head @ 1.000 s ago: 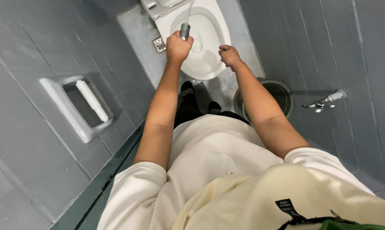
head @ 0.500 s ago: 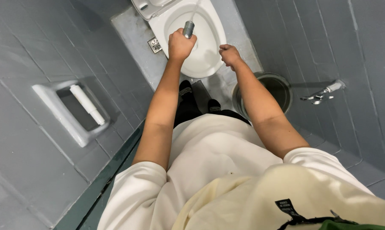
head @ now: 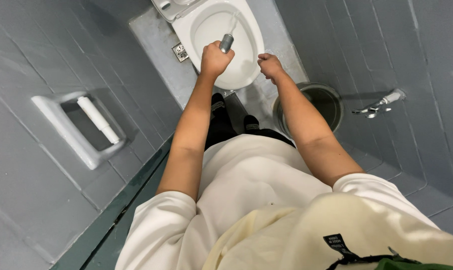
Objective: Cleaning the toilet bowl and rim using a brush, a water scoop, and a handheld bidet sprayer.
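Head view: grey metal spray nozzle (water streaming) over white toilet bowl.

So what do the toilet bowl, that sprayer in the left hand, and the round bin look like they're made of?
The toilet bowl looks like glazed white ceramic: smooth and glossy. The sprayer head in the left hand seems to be metal or chromed plastic, judging by its grey satin sheen; which one is unclear. The round bin near the right hand appears to be steel: its rim reflects light dully.
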